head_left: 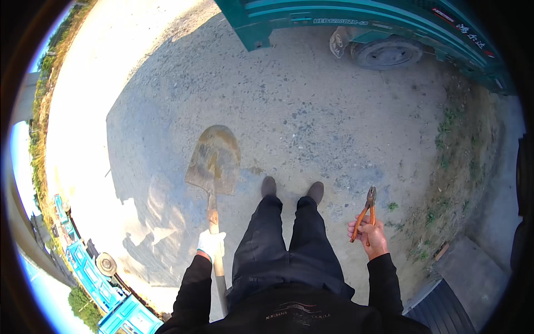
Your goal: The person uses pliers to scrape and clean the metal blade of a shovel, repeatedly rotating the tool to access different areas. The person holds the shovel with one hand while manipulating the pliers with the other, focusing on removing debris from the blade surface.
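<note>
My left hand (211, 244), in a white glove, is wrapped round the wooden handle of a shovel (221, 160). The shovel's broad, dirt-stained blade points away from me, left of my feet; whether it touches the ground I cannot tell. Bare and ungloved, my right hand (371, 236) grips a pair of pliers (371, 201) with orange handles. The dark jaws of the pliers point away from me, and the handles are spread apart. Part of the right fingers is hidden behind the handles.
A green truck bed (334, 14) with a wheel (387, 53) stands at the far side. At the left edge is a blue vehicle (92, 273). Weeds (445, 125) grow along the right. A dark ribbed object (442, 306) lies at the lower right, near a grey slab (473, 273).
</note>
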The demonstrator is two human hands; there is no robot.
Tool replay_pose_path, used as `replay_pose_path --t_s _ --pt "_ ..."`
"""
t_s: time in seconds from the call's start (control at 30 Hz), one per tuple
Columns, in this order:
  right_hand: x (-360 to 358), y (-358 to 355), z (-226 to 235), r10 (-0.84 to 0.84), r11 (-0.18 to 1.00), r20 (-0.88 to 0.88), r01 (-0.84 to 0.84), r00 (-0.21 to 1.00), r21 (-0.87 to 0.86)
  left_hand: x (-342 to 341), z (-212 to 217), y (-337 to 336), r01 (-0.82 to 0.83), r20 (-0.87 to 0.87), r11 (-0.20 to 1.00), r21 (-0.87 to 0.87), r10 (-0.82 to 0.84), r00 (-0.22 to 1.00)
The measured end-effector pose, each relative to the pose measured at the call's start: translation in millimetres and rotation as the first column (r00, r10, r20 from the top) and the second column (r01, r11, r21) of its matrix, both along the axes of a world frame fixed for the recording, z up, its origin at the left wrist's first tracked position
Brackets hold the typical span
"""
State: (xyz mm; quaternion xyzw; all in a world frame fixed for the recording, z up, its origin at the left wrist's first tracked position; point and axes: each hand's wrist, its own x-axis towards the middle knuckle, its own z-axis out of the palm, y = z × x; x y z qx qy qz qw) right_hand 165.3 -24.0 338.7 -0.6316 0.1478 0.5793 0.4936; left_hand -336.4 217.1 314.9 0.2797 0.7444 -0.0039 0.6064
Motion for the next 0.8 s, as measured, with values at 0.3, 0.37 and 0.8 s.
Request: replay_pose_path --t_s 0.3,0.37,0.8 --pt "-126.5 91.5 15.1 0.599 0.8 -0.21 -0.571 0.773 0.182 100.9 69.1 44.6 0.034 0.2 0.996 -0.088 -0.016 0.98" --pt "-131.6 109.1 23.9 0.652 0.756 -0.19 -0.612 0.734 0.231 107.5 76.5 51.3 0.074 0.275 0.992 -0.099 -0.044 0.96" --pt "-130.1 150.3 42.1 0.685 0.728 -0.182 -0.649 0.706 0.222 113.3 90.5 63.5 0.03 0.487 0.968 -0.251 0.099 0.868"
